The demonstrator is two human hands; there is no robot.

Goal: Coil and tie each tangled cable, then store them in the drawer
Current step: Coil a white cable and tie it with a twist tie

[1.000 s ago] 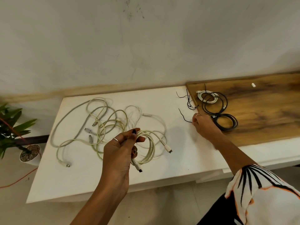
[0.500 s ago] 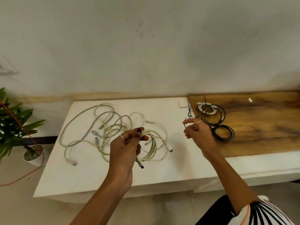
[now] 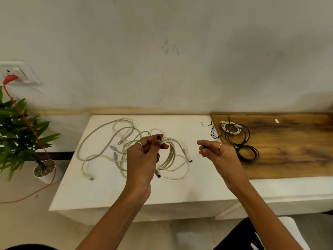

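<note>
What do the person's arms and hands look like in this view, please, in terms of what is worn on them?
Both forearms are bare, with no sleeves in view. The left hand wears a thin silver-coloured ring on one finger, and a nail is painted dark. The right hand wears two thin rings of the same kind. No watch or bracelet shows on either wrist.

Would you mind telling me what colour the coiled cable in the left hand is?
Off-white, slightly cream; the coiled cable in the left hand shows in the head view.
</note>
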